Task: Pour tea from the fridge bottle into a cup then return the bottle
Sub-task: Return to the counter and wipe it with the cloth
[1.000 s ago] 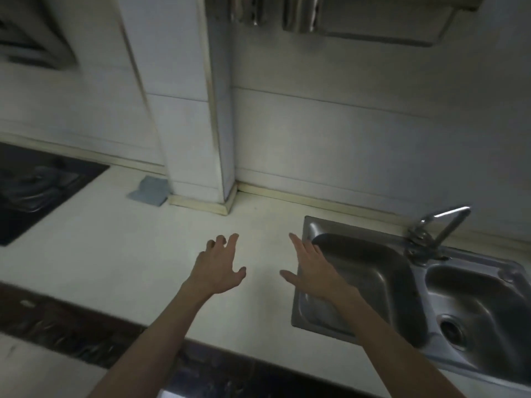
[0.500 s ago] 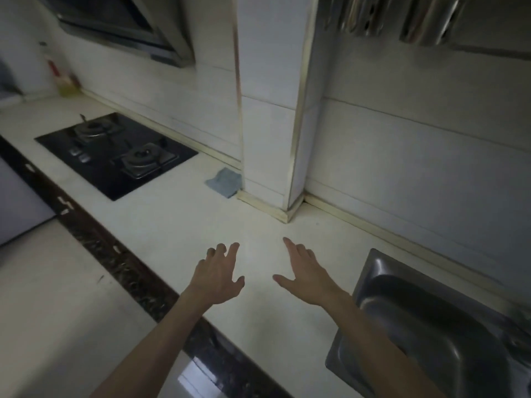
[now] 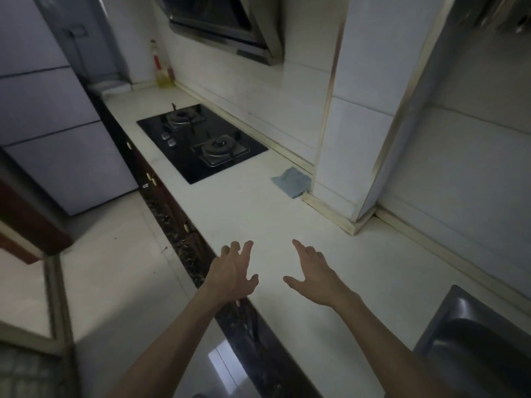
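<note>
Fingers spread and empty, my left hand (image 3: 231,275) and right hand (image 3: 314,278) hovered side by side over the pale tabletop (image 3: 258,214). Beyond them sat the black hob (image 3: 201,142); left of it stood the closed fridge (image 3: 57,133).

Glossy black glass hob (image 3: 201,145), matt pale countertop (image 3: 258,214), brushed-metal sink (image 3: 474,334), soft grey cloth (image 3: 291,182).
</note>
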`<state>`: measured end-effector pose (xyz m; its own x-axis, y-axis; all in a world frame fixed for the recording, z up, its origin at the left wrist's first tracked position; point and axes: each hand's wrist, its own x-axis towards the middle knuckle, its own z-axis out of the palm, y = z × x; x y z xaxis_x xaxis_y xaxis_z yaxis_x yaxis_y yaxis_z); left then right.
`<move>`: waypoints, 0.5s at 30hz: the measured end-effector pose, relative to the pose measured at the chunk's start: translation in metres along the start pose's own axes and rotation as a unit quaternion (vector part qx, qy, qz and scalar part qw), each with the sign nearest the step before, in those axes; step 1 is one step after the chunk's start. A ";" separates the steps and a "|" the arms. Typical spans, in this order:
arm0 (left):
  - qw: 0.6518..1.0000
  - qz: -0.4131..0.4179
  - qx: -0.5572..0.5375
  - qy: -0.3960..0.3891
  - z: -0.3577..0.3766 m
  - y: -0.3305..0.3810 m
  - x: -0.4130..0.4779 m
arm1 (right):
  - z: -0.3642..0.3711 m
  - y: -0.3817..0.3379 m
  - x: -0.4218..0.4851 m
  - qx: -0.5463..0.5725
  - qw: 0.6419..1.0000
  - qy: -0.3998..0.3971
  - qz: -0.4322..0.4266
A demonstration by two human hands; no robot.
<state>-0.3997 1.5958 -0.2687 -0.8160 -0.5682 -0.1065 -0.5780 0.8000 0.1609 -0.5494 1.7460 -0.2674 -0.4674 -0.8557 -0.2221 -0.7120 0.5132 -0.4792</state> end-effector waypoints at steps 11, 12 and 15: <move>1.000 -0.029 0.000 0.007 -0.034 -0.145 0.021 | 0.034 -0.115 0.103 0.001 0.999 -0.028 -0.036; 0.999 -0.033 0.003 0.009 -0.038 -0.160 0.024 | 0.037 -0.127 0.113 -0.001 0.999 -0.029 -0.040; 0.999 -0.039 0.010 0.016 -0.048 -0.202 0.032 | 0.050 -0.161 0.145 -0.004 0.998 -0.029 -0.054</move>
<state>-0.3083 1.4071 -0.2578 -0.7682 -0.6343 -0.0872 -0.6400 0.7568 0.1331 -0.4763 1.5362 -0.2647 -0.3573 -0.9081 -0.2183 -0.7607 0.4185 -0.4961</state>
